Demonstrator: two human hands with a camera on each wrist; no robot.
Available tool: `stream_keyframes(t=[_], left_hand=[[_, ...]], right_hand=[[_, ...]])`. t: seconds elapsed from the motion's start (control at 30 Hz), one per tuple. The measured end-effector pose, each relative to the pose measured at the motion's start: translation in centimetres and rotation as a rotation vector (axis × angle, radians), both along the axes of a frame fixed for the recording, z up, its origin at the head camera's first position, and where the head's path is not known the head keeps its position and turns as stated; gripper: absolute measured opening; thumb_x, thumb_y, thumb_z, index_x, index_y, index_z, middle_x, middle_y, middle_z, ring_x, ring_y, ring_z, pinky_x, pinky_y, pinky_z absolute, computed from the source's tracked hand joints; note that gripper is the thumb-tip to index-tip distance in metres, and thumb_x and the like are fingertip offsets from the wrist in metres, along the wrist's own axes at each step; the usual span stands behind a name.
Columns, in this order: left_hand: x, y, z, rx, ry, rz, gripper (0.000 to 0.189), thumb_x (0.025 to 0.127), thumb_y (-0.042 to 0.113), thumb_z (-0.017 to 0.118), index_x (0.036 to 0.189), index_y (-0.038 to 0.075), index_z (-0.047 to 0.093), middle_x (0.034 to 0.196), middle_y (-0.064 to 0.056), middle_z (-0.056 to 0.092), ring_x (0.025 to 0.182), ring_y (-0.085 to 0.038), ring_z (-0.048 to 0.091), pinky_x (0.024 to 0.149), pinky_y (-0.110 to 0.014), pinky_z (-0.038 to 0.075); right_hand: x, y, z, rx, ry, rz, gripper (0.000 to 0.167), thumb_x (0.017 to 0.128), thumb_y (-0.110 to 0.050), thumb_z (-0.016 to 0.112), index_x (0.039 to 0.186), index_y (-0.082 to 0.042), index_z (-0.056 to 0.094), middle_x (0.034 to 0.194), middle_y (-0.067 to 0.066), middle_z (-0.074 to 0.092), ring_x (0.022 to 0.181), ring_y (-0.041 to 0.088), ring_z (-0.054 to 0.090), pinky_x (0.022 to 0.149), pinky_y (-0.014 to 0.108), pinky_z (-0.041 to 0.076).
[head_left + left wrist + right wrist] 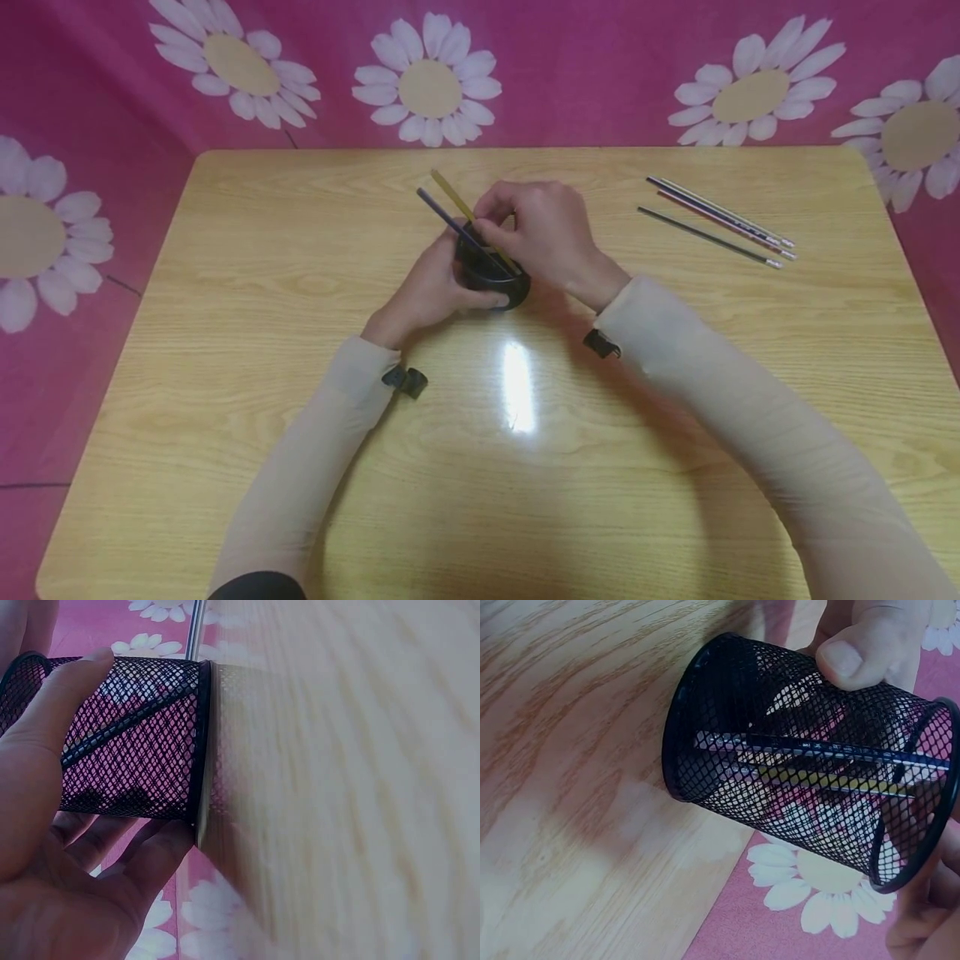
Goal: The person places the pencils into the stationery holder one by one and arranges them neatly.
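A black mesh pencil cup (516,293) stands near the middle of the table. My left hand (427,287) grips its side, the thumb laid across the near wall, as the left wrist view also shows. Two pencils lean in the cup toward the upper left: a yellow pencil (448,192) and a dark pencil (438,208). At the rim, my right hand (546,229) pinches the yellow pencil between thumb and fingers. Through the mesh (780,799) in the right wrist view, the lower parts of both pencils show inside the cup.
Several pencils (723,212) lie at the back right of the wooden table (225,350), with a separate dark pencil (705,237) just in front of them. A pink cloth with daisies (570,75) hangs behind the back edge and runs down both sides.
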State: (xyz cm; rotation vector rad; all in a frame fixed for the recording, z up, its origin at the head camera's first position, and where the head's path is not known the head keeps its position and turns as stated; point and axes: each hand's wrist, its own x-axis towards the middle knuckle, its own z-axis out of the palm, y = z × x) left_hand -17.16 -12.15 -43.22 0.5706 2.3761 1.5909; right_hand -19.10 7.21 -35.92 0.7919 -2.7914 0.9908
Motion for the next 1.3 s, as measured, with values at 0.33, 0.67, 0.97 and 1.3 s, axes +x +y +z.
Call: stream_keyframes(t=[0.33, 0.67, 0.97, 1.3], left_hand=[[0.13, 0.08, 0.18, -0.001, -0.021, 0.01, 0.088, 0.08, 0.011, 0.099, 0.152, 0.006, 0.048, 0.143, -0.01, 0.064, 0.131, -0.021, 0.059, 0.118, -0.033, 0.041], [0.12, 0.09, 0.33, -0.01, -0.036, 0.012, 0.088, 0.08, 0.013, 0.1, 0.152, 0.007, 0.049, 0.143, -0.008, 0.063, 0.132, -0.02, 0.058, 0.119, -0.035, 0.04], [-0.06, -0.03, 0.15, -0.017, -0.028, 0.004, 0.088, 0.081, 0.014, 0.1, 0.153, 0.007, 0.049, 0.144, -0.008, 0.064, 0.133, -0.02, 0.057, 0.119, -0.035, 0.039], [-0.11, -0.19, -0.1, -0.021, -0.025, -0.006, 0.096, 0.082, 0.017, 0.1, 0.159, 0.008, 0.043, 0.148, -0.007, 0.061, 0.136, -0.017, 0.055, 0.121, -0.033, 0.037]], right_hand=[[-0.03, 0.03, -0.34, 0.044, 0.014, 0.001, 0.017, 0.102, -0.021, 0.078, 0.11, -0.007, 0.083, 0.098, 0.006, 0.082, 0.084, 0.023, 0.074, 0.067, 0.038, 0.046], [-0.1, -0.04, -0.61, 0.061, 0.03, -0.003, 0.015, 0.101, -0.02, 0.078, 0.108, -0.007, 0.084, 0.096, 0.006, 0.082, 0.088, 0.025, 0.076, 0.069, 0.043, 0.05], [-0.05, -0.33, -0.34, 0.088, -0.005, -0.027, 0.016, 0.102, -0.021, 0.077, 0.11, -0.009, 0.084, 0.096, 0.006, 0.082, 0.089, 0.024, 0.076, 0.069, 0.044, 0.052], [0.11, -0.42, -0.28, 0.107, -0.04, -0.034, 0.018, 0.103, -0.022, 0.078, 0.112, -0.009, 0.084, 0.098, 0.006, 0.082, 0.087, 0.023, 0.075, 0.066, 0.041, 0.052]])
